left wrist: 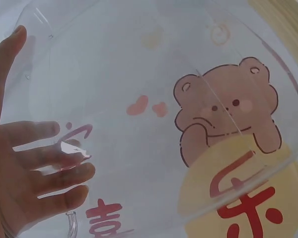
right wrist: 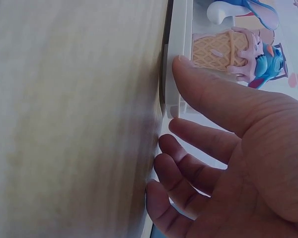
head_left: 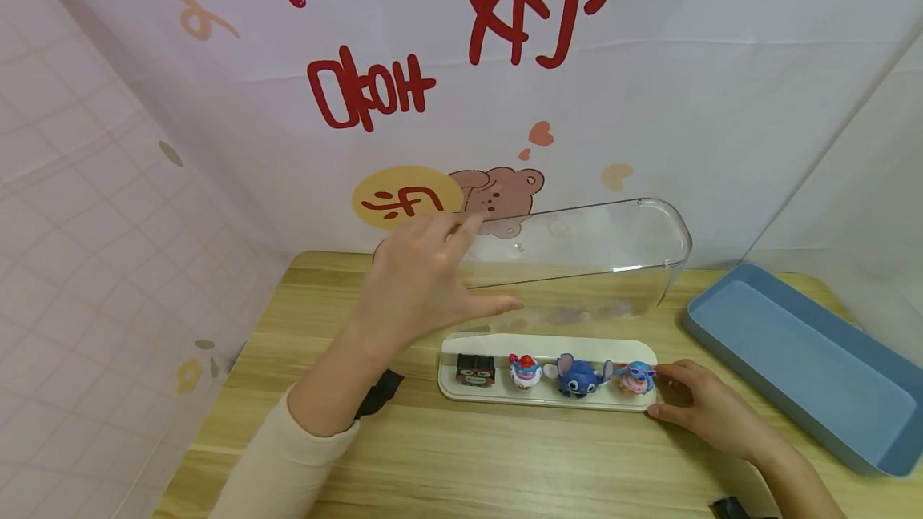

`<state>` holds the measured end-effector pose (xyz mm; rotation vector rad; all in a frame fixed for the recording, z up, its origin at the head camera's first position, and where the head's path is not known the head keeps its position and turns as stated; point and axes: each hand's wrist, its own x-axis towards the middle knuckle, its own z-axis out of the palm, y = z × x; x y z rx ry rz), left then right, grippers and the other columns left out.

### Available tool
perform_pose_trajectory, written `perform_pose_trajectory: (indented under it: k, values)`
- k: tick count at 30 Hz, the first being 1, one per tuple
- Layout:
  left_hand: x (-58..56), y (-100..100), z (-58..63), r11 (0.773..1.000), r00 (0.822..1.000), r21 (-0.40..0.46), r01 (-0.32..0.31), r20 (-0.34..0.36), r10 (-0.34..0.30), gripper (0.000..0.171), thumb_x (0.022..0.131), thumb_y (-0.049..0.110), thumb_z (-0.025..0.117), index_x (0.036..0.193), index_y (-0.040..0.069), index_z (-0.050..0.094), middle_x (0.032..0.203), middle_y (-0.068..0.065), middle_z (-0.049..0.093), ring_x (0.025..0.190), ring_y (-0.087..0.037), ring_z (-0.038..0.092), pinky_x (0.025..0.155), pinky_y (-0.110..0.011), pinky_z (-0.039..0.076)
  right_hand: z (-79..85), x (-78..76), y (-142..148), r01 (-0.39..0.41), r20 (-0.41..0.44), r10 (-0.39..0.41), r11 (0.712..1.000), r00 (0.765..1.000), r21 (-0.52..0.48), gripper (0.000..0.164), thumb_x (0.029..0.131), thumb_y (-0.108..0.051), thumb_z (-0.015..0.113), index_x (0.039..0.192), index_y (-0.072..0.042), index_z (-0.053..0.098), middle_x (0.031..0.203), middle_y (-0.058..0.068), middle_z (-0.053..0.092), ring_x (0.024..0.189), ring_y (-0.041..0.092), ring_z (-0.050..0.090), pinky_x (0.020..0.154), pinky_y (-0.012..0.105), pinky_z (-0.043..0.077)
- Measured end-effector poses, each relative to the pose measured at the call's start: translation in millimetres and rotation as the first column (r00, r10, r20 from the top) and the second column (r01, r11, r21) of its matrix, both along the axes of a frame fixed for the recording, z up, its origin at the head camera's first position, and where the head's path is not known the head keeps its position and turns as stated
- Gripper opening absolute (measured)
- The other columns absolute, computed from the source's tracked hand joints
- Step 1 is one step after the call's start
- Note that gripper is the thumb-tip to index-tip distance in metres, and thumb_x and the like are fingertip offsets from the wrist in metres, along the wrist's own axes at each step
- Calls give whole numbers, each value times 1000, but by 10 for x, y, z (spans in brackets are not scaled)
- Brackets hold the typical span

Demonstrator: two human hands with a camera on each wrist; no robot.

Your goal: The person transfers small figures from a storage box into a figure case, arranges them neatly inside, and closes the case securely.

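Note:
A long clear plastic cover [head_left: 577, 243] is raised and tilted above the table, behind a white display base [head_left: 541, 402]. My left hand [head_left: 425, 287] holds the cover near its left end, thumb and fingers spread across it. On the base stand a dark box-shaped figurine [head_left: 475, 372], a white figurine with a red top [head_left: 525, 373], a blue big-eared figurine [head_left: 578, 377] and a blue figurine in sunglasses on an ice cream cone [head_left: 638, 379]. At the base's right end, my right hand [head_left: 710, 415] grips the corner; its thumb [right wrist: 201, 82] presses the rim.
To the right lies an angled blue tray [head_left: 800, 351] on the wooden table [head_left: 505, 463]. White cloth with red characters and a bear print [head_left: 501, 199] hangs close behind the table. Black straps show near both wrists.

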<state>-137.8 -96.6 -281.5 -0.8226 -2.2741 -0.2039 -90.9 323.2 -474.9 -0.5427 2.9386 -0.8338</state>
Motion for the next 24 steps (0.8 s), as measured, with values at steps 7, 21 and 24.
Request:
perform_pose_trajectory:
  k: [7,21,24]
  values:
    - [41,121,-17,998,999,-52,24,30,-22,98,67,85,76,126,7,74,119,-8,73,103,-25,71,72,-36,62,9,2,-5,-2,-1,2,1000,1000,-7,57,83,-33,90,124,3,71,112,0,68,103,17,63,85,36,56]
    - [113,280,-130,992,999,-124,17,37,-12,102,67,93,67,123,9,75,98,-5,73,78,-21,68,62,-31,56,-24,5,19,-6,5,6,1000,1000,-6,58,82,-29,91,124,5,70,114,5,69,103,25,65,83,37,57]
    - [131,306,-157,989,998,-145,12,61,-3,100,69,94,64,123,10,76,97,-4,72,78,-21,68,63,-30,56,-31,8,17,-7,-9,7,1000,1000,-2,54,82,-29,91,121,2,72,114,2,68,102,22,64,83,34,56]
